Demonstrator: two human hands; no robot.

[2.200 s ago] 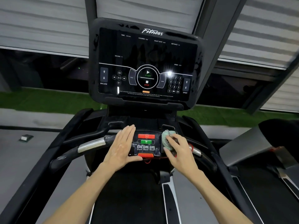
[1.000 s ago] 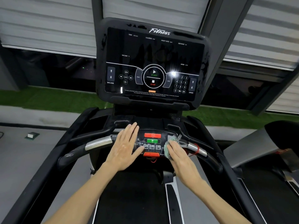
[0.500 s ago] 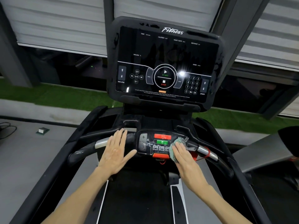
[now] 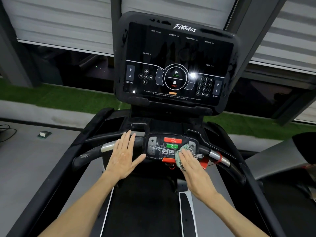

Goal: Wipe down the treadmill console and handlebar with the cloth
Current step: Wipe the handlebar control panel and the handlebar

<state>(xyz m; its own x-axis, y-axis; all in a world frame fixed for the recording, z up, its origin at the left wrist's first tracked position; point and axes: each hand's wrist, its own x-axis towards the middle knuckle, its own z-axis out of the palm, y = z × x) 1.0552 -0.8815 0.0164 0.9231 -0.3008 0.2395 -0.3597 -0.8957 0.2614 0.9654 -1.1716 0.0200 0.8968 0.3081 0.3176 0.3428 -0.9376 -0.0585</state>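
Note:
The black treadmill console with its dark touch screen stands ahead. Below it a small control panel with red and green buttons sits in the middle of the handlebar. My right hand presses a green and white patterned cloth flat onto the panel's right side, fingers straight. My left hand rests flat on the handlebar just left of the panel, fingers spread.
The black running belt runs under my arms between grey side rails. A red safety clip and cord hang right of the panel. Another machine stands at the right. A small box lies on the floor at left.
My left hand slid left off the control panel onto the handlebar, uncovering the panel's left buttons. My right hand kept rubbing the cloth over the panel's right side. The view shifted left.

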